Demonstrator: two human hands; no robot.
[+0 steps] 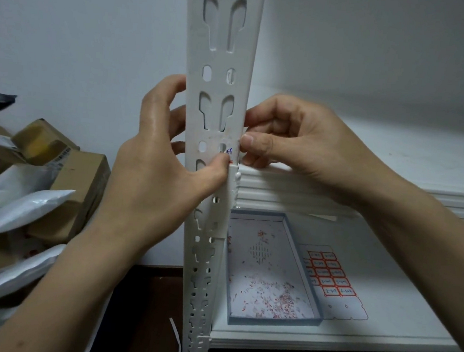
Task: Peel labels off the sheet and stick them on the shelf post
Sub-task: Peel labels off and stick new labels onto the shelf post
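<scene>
A white slotted shelf post [221, 62] stands upright in the middle. A small label [230, 151] with blue writing and a red edge lies against the post just above the upper shelf beam. My left hand [155, 169] wraps round the post from the left, its thumb pressing the label's lower edge. My right hand [290, 141] comes from the right, thumb and fingers pinching the label's right side at the post's edge. The label sheet [331, 280], with red-bordered labels, lies flat on the lower shelf.
A shallow grey box lid [277, 320] strewn with red paper scraps sits on the lower shelf [394, 325] beside the sheet. The upper shelf [364, 187] runs right from the post. Cardboard boxes [79, 179] and white mailer bags [20, 210] pile up at the left.
</scene>
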